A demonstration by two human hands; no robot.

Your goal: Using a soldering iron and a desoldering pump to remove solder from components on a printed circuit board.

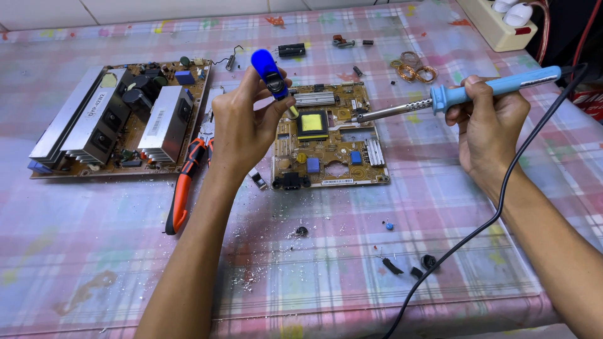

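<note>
Circuit board [330, 138], yellowish and rectangular, lies flat near the middle of a table covered with a pink and pastel plaid cloth [440, 207]. It carries a yellow-topped transformer, small blue parts, silver finned heat sinks and a black socket at its near edge.

Above the board's left half, the left hand [242, 129] is closed around a blue desoldering pump [271, 75], held upright and tilted, with its pale nozzle pointing down toward the board beside the transformer. Whether the nozzle touches the board cannot be told.

From the right, the right hand [487, 119] is wrapped firmly around the light blue handle of a soldering iron [452, 97]. Its metal shaft reaches left, and the tip sits over the board's upper middle, close to the pump nozzle. A black cord [496, 216] runs from the iron's handle down across the cloth to the near edge.

Just left of the board lie pliers with orange and black handles [183, 188], partly hidden by the left forearm. Further left rests a larger circuit board [119, 119] with 2 long silver heat sinks and dark capacitors.

Behind the small board are loose components and coils of copper wire [414, 69]. A cream power strip [496, 25] sits at the far right corner. Small black parts, 1 blue bead-like piece and pale debris are scattered on the cloth in front.
</note>
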